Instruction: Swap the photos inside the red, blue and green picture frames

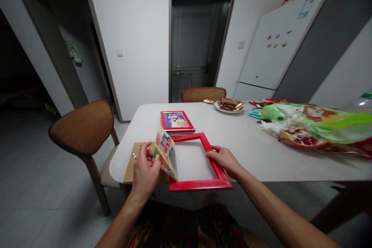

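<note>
One framed picture (176, 120) lying beyond, brown board (130, 164) beneath left hand (145, 172) (pinching photo (166, 152)); right hand (223, 159) gripping red frame (200, 185), crossing table edge (267, 181); white tabletop (236, 135) opening toward green bag (340, 124).

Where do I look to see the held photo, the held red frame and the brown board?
Held photo (167, 153): head view, on its printed face.
Held red frame (199, 185): head view, on its near bar.
Brown board (130, 167): head view, on its exposed left part.
</note>
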The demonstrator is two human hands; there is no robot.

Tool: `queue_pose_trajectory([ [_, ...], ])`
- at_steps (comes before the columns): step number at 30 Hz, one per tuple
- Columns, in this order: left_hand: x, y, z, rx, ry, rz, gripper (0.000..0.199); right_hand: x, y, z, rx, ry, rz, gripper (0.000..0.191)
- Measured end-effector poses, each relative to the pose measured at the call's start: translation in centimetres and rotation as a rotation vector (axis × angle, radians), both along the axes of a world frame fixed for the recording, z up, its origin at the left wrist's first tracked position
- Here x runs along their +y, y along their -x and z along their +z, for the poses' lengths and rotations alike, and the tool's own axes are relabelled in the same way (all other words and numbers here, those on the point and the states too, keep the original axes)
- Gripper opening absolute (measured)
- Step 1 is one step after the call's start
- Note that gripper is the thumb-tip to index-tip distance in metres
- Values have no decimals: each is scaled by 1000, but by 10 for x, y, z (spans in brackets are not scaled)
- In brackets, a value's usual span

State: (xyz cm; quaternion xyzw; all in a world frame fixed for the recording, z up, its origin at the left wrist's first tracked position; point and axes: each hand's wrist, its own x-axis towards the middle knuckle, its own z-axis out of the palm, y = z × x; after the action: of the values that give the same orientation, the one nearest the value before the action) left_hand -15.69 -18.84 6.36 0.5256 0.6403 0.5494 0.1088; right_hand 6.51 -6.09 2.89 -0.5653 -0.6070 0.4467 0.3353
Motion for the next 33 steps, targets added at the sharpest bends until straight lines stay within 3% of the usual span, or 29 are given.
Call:
queue_pose_trajectory([
  [4, -9, 31, -35, -125, 144, 23, 40, 7, -4, -13, -457, -206, -64, 40],
  [7, -10, 37, -52, -78, 222, 28, 41, 9, -4, -17, -619, -269, -56, 39],
  [13, -11, 32, -53, 222, 384, 45, 40, 10, -5, -24, -758, -350, -33, 37],
  [18, -14, 31, -51, 414, 360, 24, 35, 7, -4, -20, -780, -422, -41, 39],
  [22, -11, 16, -48, 551, 191, -59, 38, -6, 23, -12, -535, -553, 4, 44],
  [25, -6, -2, -49, 619, 97, -210, 49, -17, 55, -13, -154, -297, 135, 51],
  [28, 1, -14, -52, 624, 122, -274, 56, -23, 86, -12, 204, -43, 161, 60],
  [33, 11, -14, -42, 462, -4, -224, 60, -35, 113, 25, 617, -76, 169, 61],
])
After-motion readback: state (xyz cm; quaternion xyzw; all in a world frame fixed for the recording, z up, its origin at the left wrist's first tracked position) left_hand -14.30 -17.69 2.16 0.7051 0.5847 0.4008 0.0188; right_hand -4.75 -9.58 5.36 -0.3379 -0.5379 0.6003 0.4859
